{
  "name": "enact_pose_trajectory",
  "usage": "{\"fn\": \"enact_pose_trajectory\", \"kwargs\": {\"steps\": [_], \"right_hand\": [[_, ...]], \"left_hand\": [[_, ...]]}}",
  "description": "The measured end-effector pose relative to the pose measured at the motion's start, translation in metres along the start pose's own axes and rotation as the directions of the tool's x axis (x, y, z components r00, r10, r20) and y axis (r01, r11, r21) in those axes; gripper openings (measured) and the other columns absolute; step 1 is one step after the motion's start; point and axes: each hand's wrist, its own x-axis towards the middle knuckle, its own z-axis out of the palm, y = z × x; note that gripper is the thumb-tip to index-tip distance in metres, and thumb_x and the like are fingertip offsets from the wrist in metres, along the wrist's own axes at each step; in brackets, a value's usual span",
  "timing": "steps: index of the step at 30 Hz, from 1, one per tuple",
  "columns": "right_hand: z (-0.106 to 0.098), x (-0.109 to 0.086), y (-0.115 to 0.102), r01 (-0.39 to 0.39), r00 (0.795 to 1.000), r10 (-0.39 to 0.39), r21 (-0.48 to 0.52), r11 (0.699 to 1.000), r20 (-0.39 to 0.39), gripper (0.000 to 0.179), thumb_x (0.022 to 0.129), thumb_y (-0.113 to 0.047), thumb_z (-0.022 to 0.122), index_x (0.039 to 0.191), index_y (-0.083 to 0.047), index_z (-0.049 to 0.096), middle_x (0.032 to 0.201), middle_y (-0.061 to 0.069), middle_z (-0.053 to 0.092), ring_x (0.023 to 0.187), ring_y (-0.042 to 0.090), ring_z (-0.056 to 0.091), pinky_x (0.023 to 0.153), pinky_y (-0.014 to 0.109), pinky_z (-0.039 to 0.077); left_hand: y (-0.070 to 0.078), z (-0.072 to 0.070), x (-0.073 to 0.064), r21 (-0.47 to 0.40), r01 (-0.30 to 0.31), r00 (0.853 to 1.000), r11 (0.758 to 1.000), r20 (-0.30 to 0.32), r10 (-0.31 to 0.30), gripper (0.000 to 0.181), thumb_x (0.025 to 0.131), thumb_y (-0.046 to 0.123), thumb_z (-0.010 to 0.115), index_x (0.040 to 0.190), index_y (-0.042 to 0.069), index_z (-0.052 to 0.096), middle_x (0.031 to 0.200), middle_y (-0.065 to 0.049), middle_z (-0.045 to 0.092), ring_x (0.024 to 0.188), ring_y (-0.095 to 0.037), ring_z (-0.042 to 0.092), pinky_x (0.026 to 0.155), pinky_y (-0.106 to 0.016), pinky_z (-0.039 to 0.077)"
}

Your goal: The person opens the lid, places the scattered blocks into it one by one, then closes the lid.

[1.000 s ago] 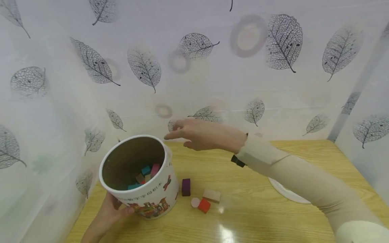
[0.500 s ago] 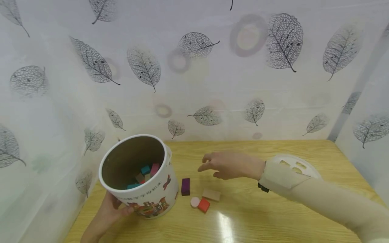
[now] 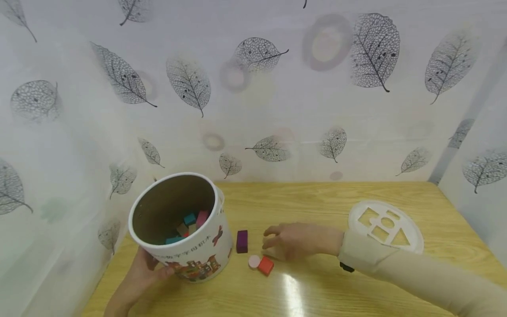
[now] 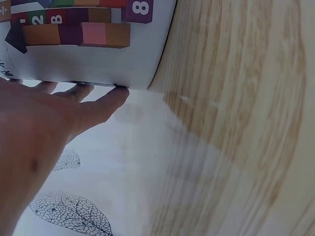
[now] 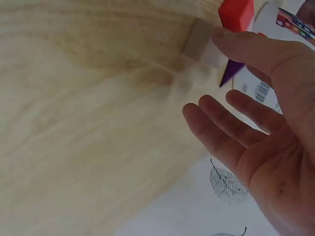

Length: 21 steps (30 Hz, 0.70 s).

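Note:
A white printed bucket (image 3: 194, 257) stands at the left of the table, with several coloured blocks (image 3: 189, 219) inside. My left hand (image 3: 136, 278) holds its lower left side, thumb on the front; in the left wrist view the fingers (image 4: 106, 105) lie along the bucket wall. My right hand (image 3: 297, 241) hovers low over a plain wooden block (image 5: 198, 40), which it partly hides in the head view. Its thumb and fingers are spread apart, with nothing gripped. Just left of it lie a red block (image 3: 266, 266), a pale pink round piece (image 3: 254, 262) and a purple block (image 3: 242, 241).
A white round board (image 3: 413, 233) with shaped cut-outs lies at the right, behind the right forearm. A leaf-printed white sheet (image 3: 277, 101) rises behind the wooden table (image 3: 325, 290) and along its sides.
My right hand has come away from beside the bucket's rim, moving right and down to the wooden block. The cut-out board is uncovered. My left hand keeps its hold on the bucket.

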Motion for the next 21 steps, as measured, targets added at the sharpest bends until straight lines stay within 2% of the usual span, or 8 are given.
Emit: {"fn": "enact_pose_trajectory", "kwargs": {"steps": [3,6,8,11,13,15,18,21], "right_hand": [[0.008,0.003,-0.002,0.062,0.998,-0.062,-0.021,0.998,-0.021,0.025,0.103,-0.02,0.059,0.126,-0.02,0.07,0.143,0.009,0.062,0.128,0.024,0.064,0.104,0.033,0.056],[0.011,0.003,-0.003,0.09,0.996,-0.09,-0.028,0.996,-0.02,0.02,0.102,-0.017,0.06,0.116,-0.015,0.074,0.138,0.007,0.067,0.125,0.021,0.065,0.104,0.03,0.055],[0.011,0.001,-0.003,0.085,0.996,-0.085,-0.024,0.996,-0.017,0.015,0.101,-0.017,0.062,0.106,-0.014,0.076,0.132,0.007,0.07,0.12,0.02,0.067,0.101,0.027,0.056],[0.011,-0.003,0.001,0.099,0.994,-0.1,-0.031,0.995,-0.034,0.009,0.092,-0.01,0.068,0.089,-0.015,0.075,0.116,0.006,0.073,0.109,0.017,0.068,0.094,0.022,0.057],[0.012,-0.008,0.005,0.095,0.994,-0.098,-0.056,0.994,-0.051,0.006,0.086,-0.009,0.074,0.086,-0.014,0.073,0.116,0.008,0.072,0.108,0.019,0.066,0.093,0.023,0.056],[0.013,-0.013,0.009,0.079,0.995,-0.084,-0.075,0.994,-0.062,0.01,0.082,-0.008,0.078,0.089,-0.014,0.074,0.119,0.011,0.07,0.109,0.022,0.065,0.093,0.026,0.057],[0.015,-0.02,0.012,0.037,0.997,-0.042,-0.089,0.995,-0.063,0.017,0.082,-0.011,0.081,0.098,-0.014,0.076,0.13,0.016,0.066,0.117,0.028,0.064,0.097,0.032,0.058],[0.018,-0.023,0.014,0.03,0.998,-0.036,-0.09,0.996,-0.06,0.012,0.083,-0.009,0.078,0.093,-0.015,0.076,0.123,0.012,0.071,0.117,0.028,0.065,0.098,0.036,0.057]], "left_hand": [[-0.001,0.0,0.0,-0.003,-0.002,1.0,1.0,0.002,0.002,0.096,0.086,0.002,0.074,0.161,0.01,0.015,0.152,-0.015,0.043,0.133,-0.005,0.05,0.1,-0.018,0.044],[-0.001,-0.001,-0.001,-0.001,0.0,1.0,1.0,0.0,0.0,0.096,0.086,0.001,0.074,0.162,0.011,0.015,0.153,-0.015,0.042,0.134,-0.004,0.049,0.1,-0.017,0.043],[-0.001,-0.001,-0.001,0.0,0.001,1.0,1.0,-0.005,-0.001,0.097,0.085,0.0,0.074,0.161,0.011,0.015,0.153,-0.015,0.042,0.133,-0.004,0.05,0.1,-0.017,0.044],[0.0,-0.001,-0.002,0.011,0.012,1.0,1.0,-0.015,-0.012,0.097,0.085,0.0,0.074,0.161,0.01,0.015,0.153,-0.013,0.042,0.132,-0.002,0.049,0.1,-0.017,0.044],[0.0,0.0,-0.002,0.014,0.013,1.0,1.0,-0.016,-0.013,0.097,0.084,-0.001,0.074,0.161,0.01,0.015,0.153,-0.014,0.042,0.132,-0.002,0.05,0.1,-0.017,0.044],[0.0,0.0,-0.001,0.017,0.015,1.0,1.0,-0.018,-0.015,0.097,0.084,-0.001,0.073,0.161,0.011,0.016,0.153,-0.013,0.042,0.132,-0.002,0.049,0.099,-0.017,0.044],[0.0,0.0,-0.001,0.014,0.023,1.0,1.0,-0.019,-0.023,0.096,0.084,-0.001,0.073,0.161,0.011,0.016,0.153,-0.013,0.041,0.132,-0.002,0.049,0.099,-0.017,0.044],[0.0,0.0,-0.001,0.01,0.039,0.999,0.999,-0.021,-0.039,0.096,0.085,-0.001,0.073,0.161,0.011,0.016,0.153,-0.012,0.041,0.132,-0.003,0.048,0.099,-0.017,0.044]]}}
